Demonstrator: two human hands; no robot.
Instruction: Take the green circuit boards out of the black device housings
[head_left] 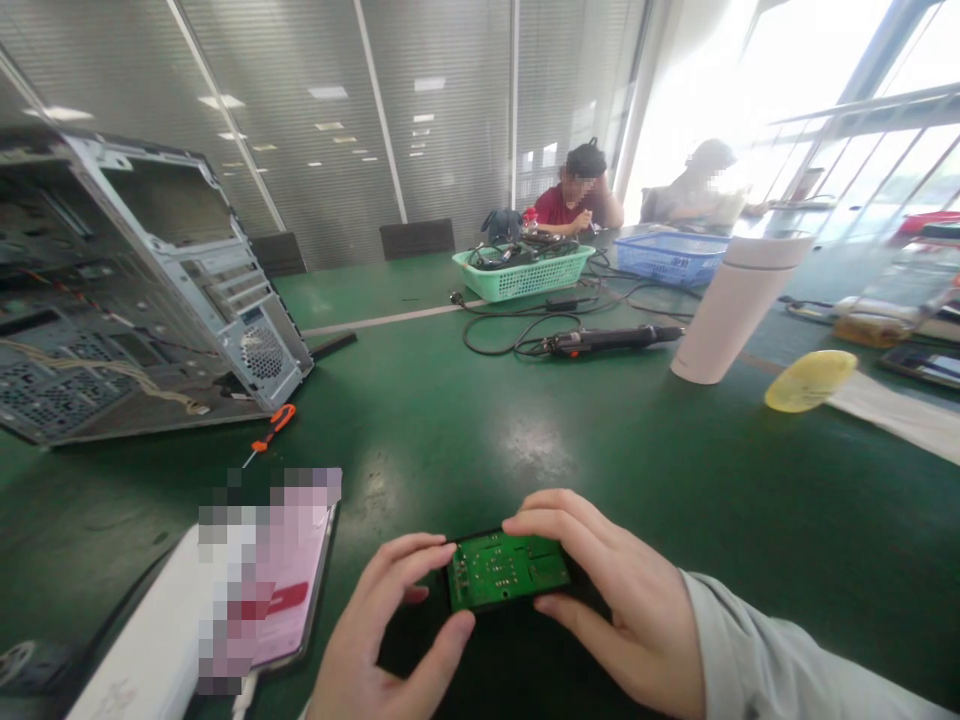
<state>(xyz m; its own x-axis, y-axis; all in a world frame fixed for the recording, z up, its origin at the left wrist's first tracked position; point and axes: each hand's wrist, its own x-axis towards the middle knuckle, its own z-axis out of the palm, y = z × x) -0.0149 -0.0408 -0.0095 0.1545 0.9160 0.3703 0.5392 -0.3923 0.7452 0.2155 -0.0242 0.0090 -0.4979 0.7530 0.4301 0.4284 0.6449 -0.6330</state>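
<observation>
A green circuit board (510, 566) with small solder points sits in a dark frame or casing, low in the middle of the view. My right hand (600, 580) grips its right end, the fingers on the far edge and the thumb at the near edge. At the left end, my left hand (401, 610) has its fingertips and thumb closed around the corners. The board's underside and whatever lies beneath it are hidden.
Left stand an open computer case (150, 300), an orange-handled screwdriver (274, 430), a phone (300, 590) and a white box-like device (165, 620). Beyond lie an electric screwdriver (607, 340), a green basket (525, 277), a blue basket (667, 258) and a tumbler (731, 310). Two people sit across.
</observation>
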